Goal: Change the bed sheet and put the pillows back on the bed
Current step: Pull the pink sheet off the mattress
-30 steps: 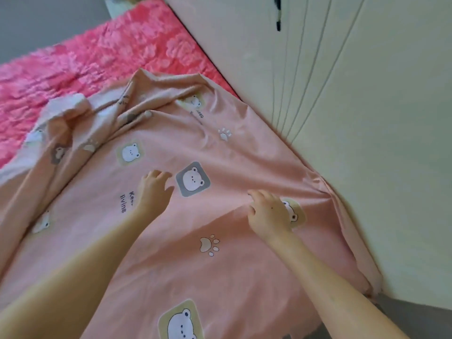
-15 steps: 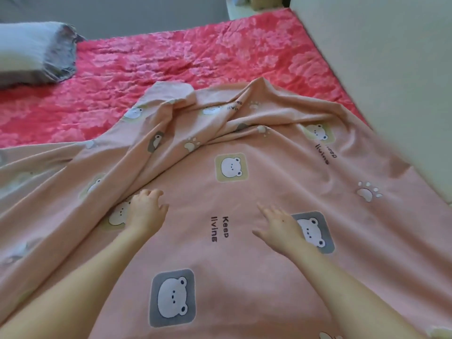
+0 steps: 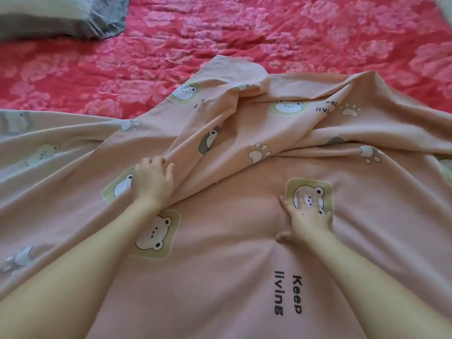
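A pink bed sheet [image 3: 232, 265] printed with bears, paws and "Keep living" covers the near part of the bed. Its far edge lies bunched in raised folds [image 3: 244, 113]. Beyond it shows the red flowered bed cover [image 3: 220, 40]. My left hand [image 3: 154, 183] rests palm down on the sheet, its fingertips against the foot of a raised fold. To the right, my right hand [image 3: 305, 216] presses flat on a bear print with its fingers spread and blurred. A grey pillow [image 3: 61, 18] lies at the far left of the bed.
A pale wall [image 3: 446, 2] shows only at the top right corner. The sheet runs past the left, right and near edges of the view.
The view has swung left, away from the wall, and the pillow has come into sight. Both hands have slid across the sheet toward the bunched folds, staying flat on it.
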Demonstrator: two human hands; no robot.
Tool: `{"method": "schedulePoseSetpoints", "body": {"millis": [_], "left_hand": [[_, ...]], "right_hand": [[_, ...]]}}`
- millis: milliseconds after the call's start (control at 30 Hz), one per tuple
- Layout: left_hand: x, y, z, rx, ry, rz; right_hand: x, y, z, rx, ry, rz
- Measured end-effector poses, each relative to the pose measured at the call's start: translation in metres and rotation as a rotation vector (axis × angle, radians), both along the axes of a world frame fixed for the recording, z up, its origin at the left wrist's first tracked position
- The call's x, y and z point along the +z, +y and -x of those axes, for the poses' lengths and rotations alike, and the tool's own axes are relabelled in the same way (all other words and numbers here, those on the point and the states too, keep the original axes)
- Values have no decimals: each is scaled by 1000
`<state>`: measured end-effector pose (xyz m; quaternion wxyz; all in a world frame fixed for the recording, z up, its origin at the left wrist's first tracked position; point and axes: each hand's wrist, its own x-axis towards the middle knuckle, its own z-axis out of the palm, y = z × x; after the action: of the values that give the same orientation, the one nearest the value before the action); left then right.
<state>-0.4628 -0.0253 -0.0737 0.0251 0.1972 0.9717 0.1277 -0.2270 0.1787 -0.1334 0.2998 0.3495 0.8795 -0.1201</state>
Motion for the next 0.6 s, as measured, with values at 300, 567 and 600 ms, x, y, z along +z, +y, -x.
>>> {"method": "schedulePoseSetpoints", "body": {"millis": [300, 567, 600], "left_hand": [[-21, 24, 136, 122, -5, 219], [-41, 1, 198, 316, -63, 365], [-45, -4, 199, 336, -83, 353]], "right_hand": [[-11, 3, 17, -23, -94, 33], [-10, 3, 26, 3, -183, 23], [-11, 4, 26, 6, -189, 20]]}}
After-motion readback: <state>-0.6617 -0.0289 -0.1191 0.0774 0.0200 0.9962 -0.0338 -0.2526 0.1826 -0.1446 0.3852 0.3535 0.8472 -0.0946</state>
